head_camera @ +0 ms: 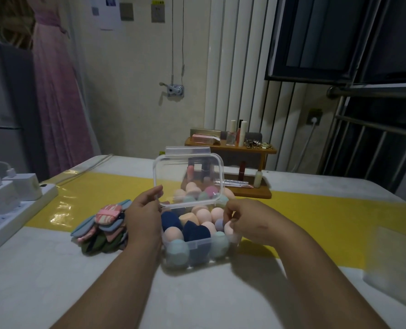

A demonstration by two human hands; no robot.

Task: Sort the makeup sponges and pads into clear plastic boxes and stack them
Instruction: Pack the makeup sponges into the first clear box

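A clear plastic box [198,254] stands on the table in front of me, filled with several egg-shaped makeup sponges [192,225] in peach, navy, teal and pink. Its clear lid [189,179] is tilted up over the far side of the box. My left hand [143,216] pinches the lid's near left corner. My right hand [243,220] grips the lid's near right corner at the box's right rim. A pile of flat makeup pads [102,227] in blue, pink and green lies on the table just left of my left hand.
A white power strip [9,211] with chargers sits at the table's left edge. A wooden two-level rack [249,193] with cosmetics stands behind the box. Something clear and hazy [394,269] lies at the right edge. A yellow band crosses the table.
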